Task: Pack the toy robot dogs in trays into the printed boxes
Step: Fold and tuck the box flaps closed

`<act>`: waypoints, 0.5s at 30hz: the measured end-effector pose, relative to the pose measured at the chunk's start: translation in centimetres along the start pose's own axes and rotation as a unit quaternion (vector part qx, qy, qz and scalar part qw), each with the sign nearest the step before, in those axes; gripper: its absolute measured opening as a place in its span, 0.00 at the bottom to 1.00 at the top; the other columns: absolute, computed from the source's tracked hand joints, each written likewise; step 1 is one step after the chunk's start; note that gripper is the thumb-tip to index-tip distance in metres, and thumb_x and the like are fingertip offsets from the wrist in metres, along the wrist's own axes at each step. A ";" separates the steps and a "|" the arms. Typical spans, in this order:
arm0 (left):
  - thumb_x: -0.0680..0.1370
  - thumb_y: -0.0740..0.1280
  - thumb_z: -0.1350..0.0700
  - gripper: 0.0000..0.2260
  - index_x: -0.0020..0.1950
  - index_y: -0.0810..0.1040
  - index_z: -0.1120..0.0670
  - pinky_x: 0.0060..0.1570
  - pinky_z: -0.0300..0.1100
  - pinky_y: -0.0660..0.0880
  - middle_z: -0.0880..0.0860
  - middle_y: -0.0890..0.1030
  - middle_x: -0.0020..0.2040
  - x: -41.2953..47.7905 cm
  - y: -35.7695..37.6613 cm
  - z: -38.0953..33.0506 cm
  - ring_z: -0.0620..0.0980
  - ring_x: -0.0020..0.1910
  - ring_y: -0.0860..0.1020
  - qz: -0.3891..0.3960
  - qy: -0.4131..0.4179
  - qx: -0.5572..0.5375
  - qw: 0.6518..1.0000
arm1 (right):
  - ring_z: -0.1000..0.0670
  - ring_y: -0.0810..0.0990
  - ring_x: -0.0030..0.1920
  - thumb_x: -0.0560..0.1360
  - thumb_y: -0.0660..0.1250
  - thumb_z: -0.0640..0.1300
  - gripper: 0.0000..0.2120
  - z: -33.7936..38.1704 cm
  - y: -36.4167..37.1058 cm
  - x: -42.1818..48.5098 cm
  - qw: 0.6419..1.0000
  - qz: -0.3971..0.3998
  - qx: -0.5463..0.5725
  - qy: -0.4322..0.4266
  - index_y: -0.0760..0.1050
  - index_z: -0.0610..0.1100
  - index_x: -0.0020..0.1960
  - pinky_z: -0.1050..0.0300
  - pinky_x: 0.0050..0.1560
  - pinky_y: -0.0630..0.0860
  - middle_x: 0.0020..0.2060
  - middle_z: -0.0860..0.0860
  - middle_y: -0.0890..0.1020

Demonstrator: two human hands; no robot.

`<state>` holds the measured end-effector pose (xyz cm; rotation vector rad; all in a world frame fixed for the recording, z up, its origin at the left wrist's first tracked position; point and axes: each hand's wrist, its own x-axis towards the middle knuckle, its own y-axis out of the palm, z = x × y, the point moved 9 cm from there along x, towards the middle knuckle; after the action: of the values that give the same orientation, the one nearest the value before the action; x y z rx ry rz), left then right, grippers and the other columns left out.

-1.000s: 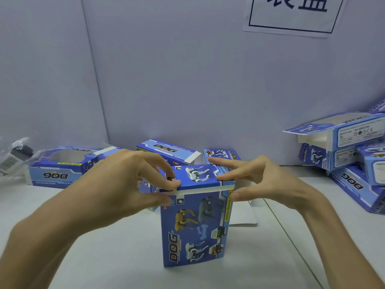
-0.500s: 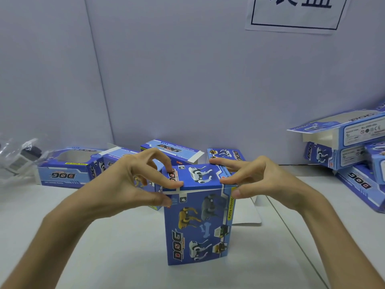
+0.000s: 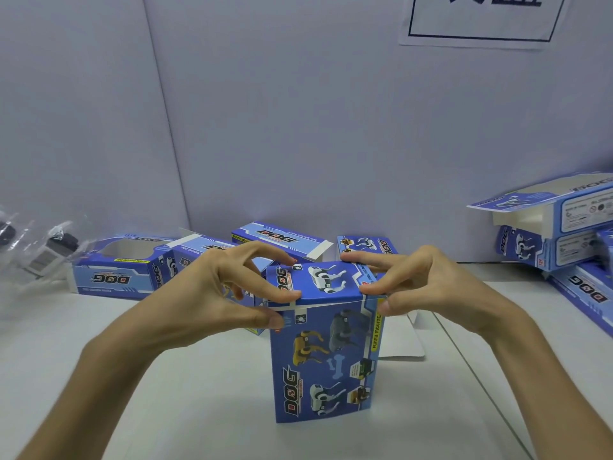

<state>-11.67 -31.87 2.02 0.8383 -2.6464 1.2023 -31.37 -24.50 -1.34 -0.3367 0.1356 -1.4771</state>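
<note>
at the middle of the white table, near the person, a blue printed box stands upright on its end. a second ago a white strip showed under its top flap. that strip has shrunk to a thin line at the left corner, so the flap now sits almost flush with the front face. both hands keep the same grip. the left hand pinches the near left corner of the top, index finger curled onto the flap and thumb pressed on the front face, the other fingers arched and spread above. the right hand pinches the right corner, two fingers lying on the flap and the thumb against the right edge.

the front reads "dog" in bold slanted letters beside pictures of yellow, grey and white robot dogs. a yellow band down the right edge reads "funny moving". the flap also bears "dog" and a white dog.

behind the box lie open boxes of the same print and a white card, which the box partly hides. far left lies a windowed box, its "dog" upside down, beside a clear bag holding something dark and white. at the right edge is a stack of boxes. a sheet on the far wall carries dark characters cut off at the top, unreadable.
</note>
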 end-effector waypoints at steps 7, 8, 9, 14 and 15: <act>0.66 0.77 0.50 0.18 0.53 0.84 0.35 0.47 0.41 0.80 0.32 0.74 0.66 0.0 0.7 1.0 0.37 0.66 0.73 0.021 -0.015 -0.026 0.999 | 0.54 0.79 0.64 0.71 0.70 0.30 0.11 1.3 -0.8 0.1 0.989 -0.122 -0.011 -0.080 0.87 0.42 0.48 0.51 0.52 0.83 0.59 0.51 0.84; 0.66 0.77 0.50 0.20 0.55 0.83 0.33 0.48 0.43 0.80 0.32 0.73 0.66 0.0 1.0 1.1 0.39 0.66 0.72 0.013 -0.011 -0.012 1.000 | 0.54 0.79 0.65 0.74 0.67 0.27 0.14 1.4 -1.4 0.0 0.981 -0.170 -0.032 -0.091 0.86 0.42 0.48 0.48 0.55 0.82 0.59 0.50 0.84; 0.66 0.76 0.50 0.21 0.56 0.82 0.33 0.48 0.46 0.79 0.32 0.73 0.66 0.2 1.2 1.1 0.41 0.66 0.73 -0.002 -0.007 -0.012 1.000 | 0.53 0.78 0.65 0.77 0.63 0.25 0.18 1.5 -1.8 0.0 0.972 -0.208 -0.057 -0.094 0.86 0.44 0.48 0.46 0.56 0.82 0.58 0.51 0.84; 0.67 0.76 0.51 0.20 0.57 0.83 0.34 0.50 0.53 0.79 0.35 0.74 0.63 0.7 1.2 1.2 0.56 0.57 0.78 -0.032 0.004 -0.018 0.999 | 0.55 0.75 0.66 0.76 0.72 0.41 0.08 4.2 1.4 0.9 0.971 -0.160 -0.088 -0.154 0.86 0.53 0.47 0.56 0.43 0.83 0.59 0.60 0.82; 0.67 0.77 0.52 0.22 0.59 0.82 0.34 0.50 0.49 0.79 0.35 0.74 0.64 0.8 1.1 1.3 0.53 0.53 0.79 -0.033 0.003 -0.002 0.999 | 0.55 0.76 0.66 0.74 0.72 0.44 0.06 4.7 2.7 1.1 0.970 -0.139 -0.111 -0.168 0.86 0.53 0.48 0.56 0.45 0.83 0.59 0.60 0.82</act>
<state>-12.75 -32.59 0.64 0.9124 -2.5946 1.1830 -27.34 -24.75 2.47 -0.8090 -0.0210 -1.6611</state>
